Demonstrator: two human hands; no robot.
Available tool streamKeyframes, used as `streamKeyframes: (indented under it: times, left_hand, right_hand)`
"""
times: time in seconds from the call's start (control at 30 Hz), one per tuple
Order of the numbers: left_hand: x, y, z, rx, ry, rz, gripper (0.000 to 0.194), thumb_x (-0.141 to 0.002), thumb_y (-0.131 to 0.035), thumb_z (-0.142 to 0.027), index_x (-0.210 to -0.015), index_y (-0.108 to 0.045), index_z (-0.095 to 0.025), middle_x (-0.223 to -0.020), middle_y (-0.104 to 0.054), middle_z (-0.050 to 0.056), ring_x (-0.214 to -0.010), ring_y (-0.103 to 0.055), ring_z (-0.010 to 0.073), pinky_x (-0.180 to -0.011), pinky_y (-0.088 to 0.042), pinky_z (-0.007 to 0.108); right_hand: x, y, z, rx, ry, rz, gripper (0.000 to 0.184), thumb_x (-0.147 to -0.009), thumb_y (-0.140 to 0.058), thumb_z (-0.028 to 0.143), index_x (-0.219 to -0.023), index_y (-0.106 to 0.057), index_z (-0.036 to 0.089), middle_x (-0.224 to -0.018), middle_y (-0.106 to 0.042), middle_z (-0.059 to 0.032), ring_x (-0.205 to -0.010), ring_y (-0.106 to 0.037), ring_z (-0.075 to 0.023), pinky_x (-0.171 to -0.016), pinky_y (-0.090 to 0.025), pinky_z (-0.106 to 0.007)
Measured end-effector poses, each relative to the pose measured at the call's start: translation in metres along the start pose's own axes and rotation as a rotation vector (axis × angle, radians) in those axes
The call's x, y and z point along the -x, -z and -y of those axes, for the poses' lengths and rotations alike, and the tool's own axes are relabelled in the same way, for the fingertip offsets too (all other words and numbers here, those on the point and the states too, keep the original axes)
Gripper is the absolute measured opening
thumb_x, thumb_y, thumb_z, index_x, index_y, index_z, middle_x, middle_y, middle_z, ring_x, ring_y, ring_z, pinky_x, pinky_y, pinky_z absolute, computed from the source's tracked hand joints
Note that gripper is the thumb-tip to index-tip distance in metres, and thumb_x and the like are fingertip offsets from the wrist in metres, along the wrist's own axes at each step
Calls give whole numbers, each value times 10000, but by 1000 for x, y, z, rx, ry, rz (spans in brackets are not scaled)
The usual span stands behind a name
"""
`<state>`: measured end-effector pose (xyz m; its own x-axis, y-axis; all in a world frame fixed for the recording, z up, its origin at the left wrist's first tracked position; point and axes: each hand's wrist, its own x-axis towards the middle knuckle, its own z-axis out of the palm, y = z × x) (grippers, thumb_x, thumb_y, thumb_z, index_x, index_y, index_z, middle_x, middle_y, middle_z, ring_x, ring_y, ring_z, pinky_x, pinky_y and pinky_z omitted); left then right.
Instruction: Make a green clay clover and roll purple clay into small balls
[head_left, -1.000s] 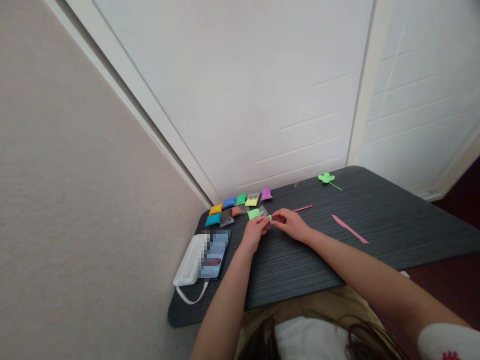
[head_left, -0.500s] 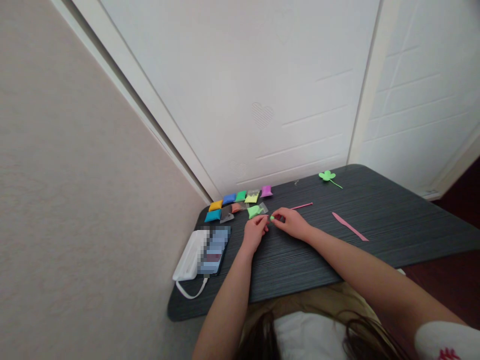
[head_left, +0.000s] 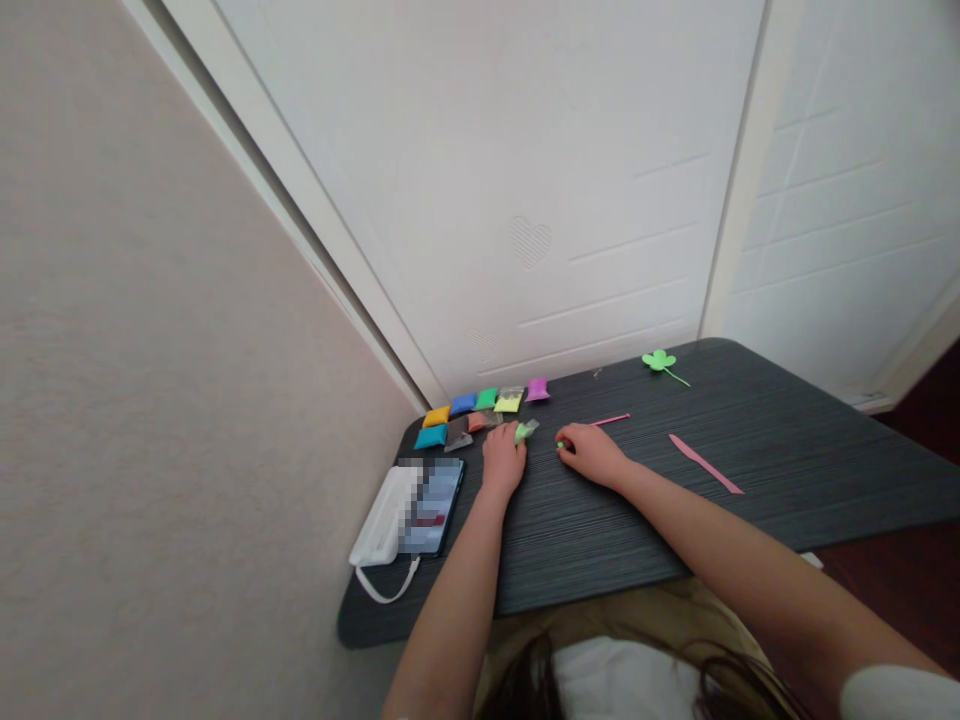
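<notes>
My left hand rests on the dark table with its fingers closed on a small clear packet of light green clay. My right hand lies a little to the right, fingertips pinched on a tiny green bit of clay. A gap of bare table separates the two hands. Just beyond them lies a row of small clay packets in yellow, blue, green, pale yellow and purple, with teal, grey and orange ones in front.
A thin pink stick lies beyond my right hand and a flat pink modelling knife to its right. A green clay clover sits at the far edge. A phone and white power bank lie at the left.
My hands, which met over the green clay, have drawn apart. The left has taken hold of the green packet; the right moved right with a tiny green bit.
</notes>
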<state>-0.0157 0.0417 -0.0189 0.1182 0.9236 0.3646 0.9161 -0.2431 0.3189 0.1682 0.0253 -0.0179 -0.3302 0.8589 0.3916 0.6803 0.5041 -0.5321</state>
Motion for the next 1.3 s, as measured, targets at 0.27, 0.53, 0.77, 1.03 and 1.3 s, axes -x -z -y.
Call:
streamKeyframes:
  times: [0.27, 0.53, 0.77, 1.03, 1.3]
  left_hand:
    - [12, 9, 3, 72, 104, -15, 294, -750, -456, -230, -1042, -434, -197, -916, -588, 48, -825, -561, 175, -699, -402, 268]
    - [14, 17, -5, 91, 148, 5, 152, -774, -445, -336, -828, -503, -207, -796, -600, 19, -765, -559, 149, -653, -367, 230]
    - [15, 20, -11, 27, 168, 26, 235, -775, -430, -419, -754, -515, -200, -693, -592, 18, -667, -554, 148, -571, -324, 228]
    - [18, 21, -17, -41, 109, 84, 193, -776, -448, -384, -752, -518, -205, -717, -607, 32, -694, -569, 161, -570, -314, 231]
    - [20, 18, -22, -107, 55, 133, 191, -785, -439, -370, -771, -523, -199, -739, -609, 46, -713, -574, 174, -590, -328, 246]
  right_hand:
    - [-2, 0, -3, 65, 29, 16, 153, -743, -539, 314, -791, -605, 184, -751, -599, -52, -747, -527, -174, -707, -374, -295]
    - [0, 2, 1, 60, 94, 58, 200, -778, -486, 257, -904, -631, 201, -877, -615, -70, -855, -526, -188, -810, -368, -321]
    - [0, 2, 0, 6, 95, 49, 172, -755, -523, 259, -868, -638, 198, -859, -611, -70, -849, -530, -189, -819, -373, -333]
    - [1, 8, 9, -99, 99, -45, 220, -789, -479, 282, -963, -582, 196, -958, -579, -69, -943, -512, -180, -856, -382, -345]
    - [3, 14, 27, -360, 140, -153, 168, -810, -441, 255, -864, -594, 209, -883, -578, -40, -879, -525, -154, -830, -403, -321]
